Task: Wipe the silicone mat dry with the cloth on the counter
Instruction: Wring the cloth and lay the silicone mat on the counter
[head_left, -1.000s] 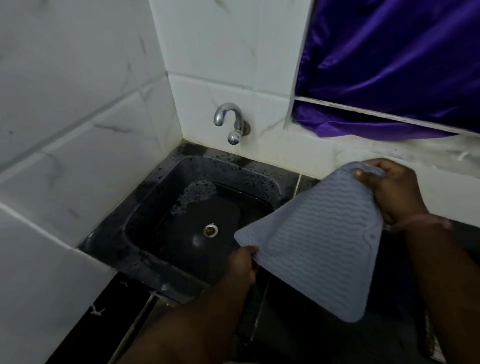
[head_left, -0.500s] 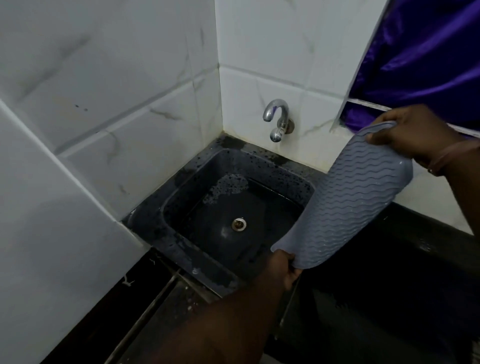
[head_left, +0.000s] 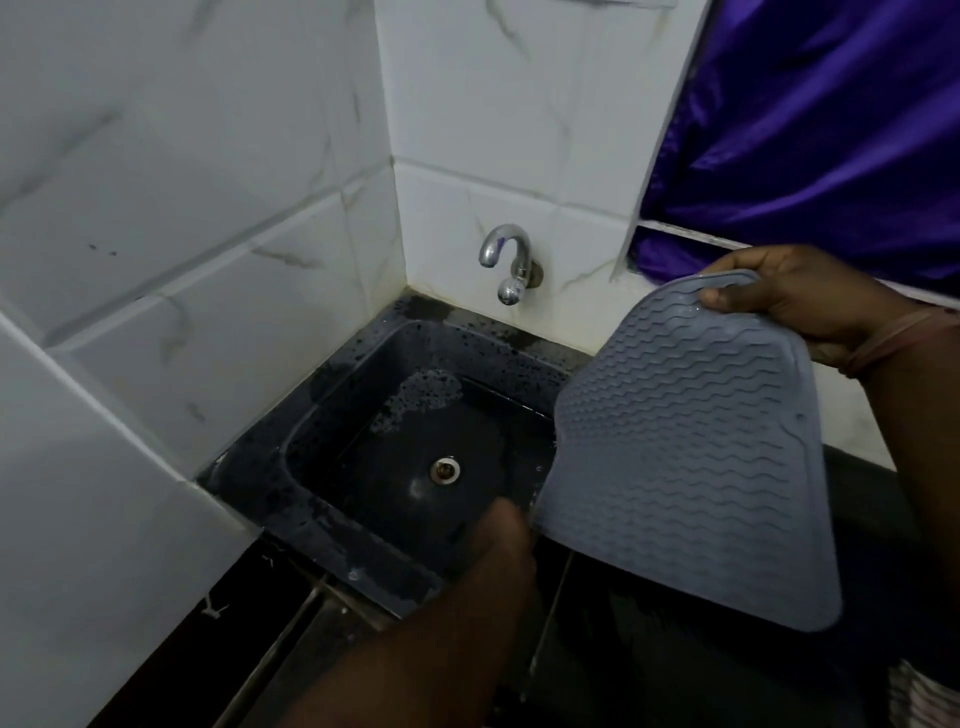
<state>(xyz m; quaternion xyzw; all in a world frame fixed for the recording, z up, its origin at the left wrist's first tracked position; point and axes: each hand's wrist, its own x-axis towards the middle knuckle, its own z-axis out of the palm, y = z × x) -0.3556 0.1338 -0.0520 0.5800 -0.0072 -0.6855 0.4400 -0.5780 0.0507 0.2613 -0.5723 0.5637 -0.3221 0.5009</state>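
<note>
Head view: A grey mat is held upright in the air at the right of a dark sink, its ribbed face turned toward the camera. The top edge of the mat is pinched by the right hand, with the thumb laid on the ribbed face and the fingers curled behind the edge. A band is worn on the right wrist. The lower part of the mat hangs above the dark table, and its left edge overlaps the right side of the sink.

The left hand is seen blurred, just beside the lower left corner of the mat; whether that corner is touched, and how the fingers are set, cannot be told.

A round drain is set in the sink floor, and droplets are scattered on the sink walls. A chrome tap is mounted on the white tiled wall behind the sink. A purple curtain is seen at the upper right.
</note>
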